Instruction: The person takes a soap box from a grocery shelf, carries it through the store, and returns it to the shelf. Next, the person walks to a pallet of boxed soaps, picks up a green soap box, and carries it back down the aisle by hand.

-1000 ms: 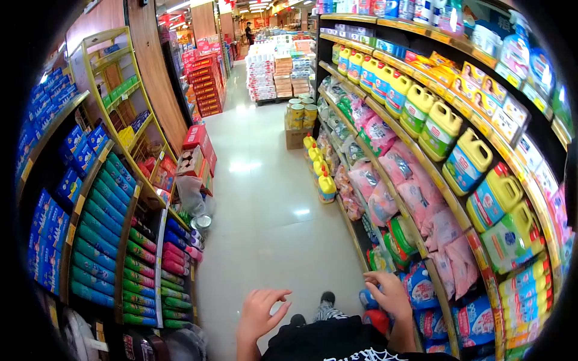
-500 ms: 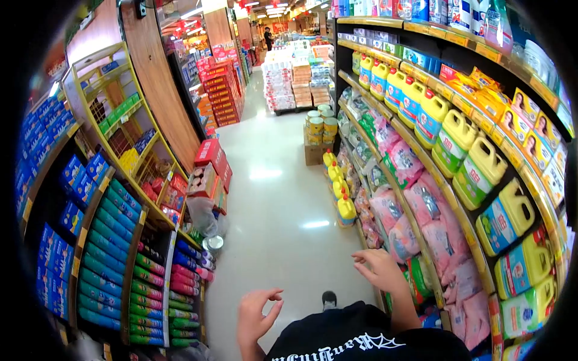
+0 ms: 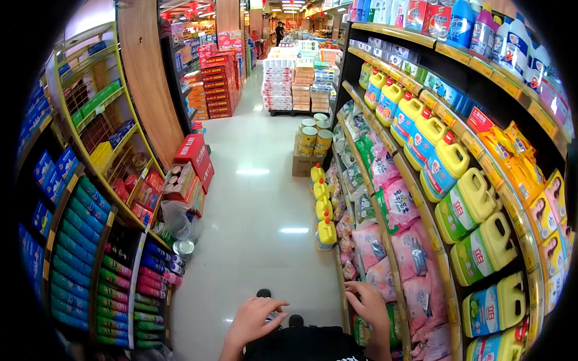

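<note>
My left hand [image 3: 257, 319] hovers low in the middle of the head view, above the floor, holding nothing, its fingers loosely bent and the thumb apart. To its right, my right hand [image 3: 368, 304] is also empty, fingers slightly curled and spread. It is nearest the lower right shelf, where pink bags [image 3: 379, 277] lie in rows; I cannot tell whether it touches them. Above these bags stand yellow-handled detergent jugs [image 3: 442, 168] with blue or green labels. Several yellow jugs [image 3: 326, 231] stand on the floor beside that shelf.
A tiled aisle [image 3: 265, 210] runs forward between shelves. On the left are a yellow wire rack [image 3: 129, 135], red cartons [image 3: 194, 159] and rows of tubes or bottles [image 3: 78, 259]. Ahead, cans [image 3: 308, 141] sit on a box, and a loaded pallet [image 3: 295, 84] stands beyond. A person [image 3: 279, 33] is far off.
The view has advanced along the aisle, so the floor jugs and shelf goods appear closer. My right hand has dropped lower and nearer my left. Both feet now show below.
</note>
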The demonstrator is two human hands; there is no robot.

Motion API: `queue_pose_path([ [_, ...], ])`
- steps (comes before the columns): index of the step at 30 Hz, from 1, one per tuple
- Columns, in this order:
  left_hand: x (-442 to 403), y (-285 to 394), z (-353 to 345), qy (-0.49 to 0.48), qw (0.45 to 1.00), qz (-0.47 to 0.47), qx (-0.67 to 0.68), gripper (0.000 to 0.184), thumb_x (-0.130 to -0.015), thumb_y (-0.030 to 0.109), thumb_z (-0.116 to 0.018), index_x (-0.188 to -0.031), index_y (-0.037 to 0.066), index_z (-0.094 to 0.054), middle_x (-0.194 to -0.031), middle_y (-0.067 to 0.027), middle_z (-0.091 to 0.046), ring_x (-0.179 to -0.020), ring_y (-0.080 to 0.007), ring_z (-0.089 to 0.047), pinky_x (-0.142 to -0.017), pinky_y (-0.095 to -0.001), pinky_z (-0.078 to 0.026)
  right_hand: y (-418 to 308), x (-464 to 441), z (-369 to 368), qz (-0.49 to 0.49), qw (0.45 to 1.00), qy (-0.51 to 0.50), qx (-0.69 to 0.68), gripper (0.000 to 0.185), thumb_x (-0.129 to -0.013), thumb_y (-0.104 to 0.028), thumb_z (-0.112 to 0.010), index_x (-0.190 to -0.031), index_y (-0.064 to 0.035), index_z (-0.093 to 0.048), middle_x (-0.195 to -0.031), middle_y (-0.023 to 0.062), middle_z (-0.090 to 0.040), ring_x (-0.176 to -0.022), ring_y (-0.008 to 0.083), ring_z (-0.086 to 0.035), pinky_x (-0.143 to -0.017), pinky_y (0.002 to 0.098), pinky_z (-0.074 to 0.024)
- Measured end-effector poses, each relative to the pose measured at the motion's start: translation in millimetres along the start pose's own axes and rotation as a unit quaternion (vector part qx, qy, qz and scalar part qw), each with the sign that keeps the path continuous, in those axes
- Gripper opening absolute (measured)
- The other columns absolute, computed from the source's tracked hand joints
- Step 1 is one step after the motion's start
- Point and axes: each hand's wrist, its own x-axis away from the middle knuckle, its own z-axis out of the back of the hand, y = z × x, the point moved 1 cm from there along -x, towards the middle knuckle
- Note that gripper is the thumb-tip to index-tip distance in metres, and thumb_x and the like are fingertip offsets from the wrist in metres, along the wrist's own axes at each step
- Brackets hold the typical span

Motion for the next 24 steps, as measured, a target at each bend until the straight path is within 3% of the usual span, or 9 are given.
queue_pose_path([
  [13, -145.6, -103.9, 63.3, 0.002, 0.998, -0.056, 0.006, 0.024, -0.084, 0.025, -0.064, -0.104, 0.013, -0.064, -0.085, -0.0027, -0.066, -0.082, -0.0210, -0.062, -0.077, -0.0341, -0.044, -7.4, -159.0, -27.0, -0.013, 1.000, 0.027, 0.004, 0.026, -0.084, -0.020, -0.061, -0.104, -0.0039, -0.062, -0.090, 0.0109, -0.067, -0.084, 0.0277, -0.064, -0.077, 0.0371, -0.0454],
  [18, -188.4, -144.6, 121.7, 0.081, 0.995, -0.046, -0.036, 0.024, -0.082, 0.022, -0.066, -0.103, 0.011, -0.065, -0.085, -0.0033, -0.068, -0.082, -0.0222, -0.064, -0.076, -0.0359, -0.045, -29.6, -244.4, -42.7, 0.027, 0.999, 0.004, 0.016, 0.027, -0.084, -0.014, -0.061, -0.107, -0.0012, -0.060, -0.089, 0.0117, -0.067, -0.079, 0.0253, -0.063, -0.073, 0.0352, -0.0473],
  [20, -197.9, -165.1, 132.7, 0.076, 0.995, -0.044, -0.043, 0.024, -0.082, 0.022, -0.066, -0.103, 0.011, -0.065, -0.085, -0.0034, -0.068, -0.083, -0.0223, -0.064, -0.076, -0.0360, -0.045, -36.7, -274.1, -52.3, 0.096, 0.992, 0.015, 0.077, 0.026, -0.084, -0.016, -0.061, -0.106, -0.0021, -0.061, -0.089, 0.0122, -0.066, -0.081, 0.0265, -0.063, -0.074, 0.0361, -0.0462],
  [24, -208.3, -196.0, 137.8, 0.049, 0.998, -0.020, -0.035, 0.025, -0.083, 0.026, -0.065, -0.104, 0.013, -0.064, -0.085, -0.0016, -0.066, -0.084, -0.0200, -0.062, -0.079, -0.0338, -0.042, -52.9, -314.8, -72.4, 0.088, 0.995, -0.004, 0.051, 0.025, -0.084, -0.017, -0.062, -0.105, -0.0032, -0.061, -0.090, 0.0129, -0.066, -0.083, 0.0281, -0.063, -0.076, 0.0369, -0.0452],
])
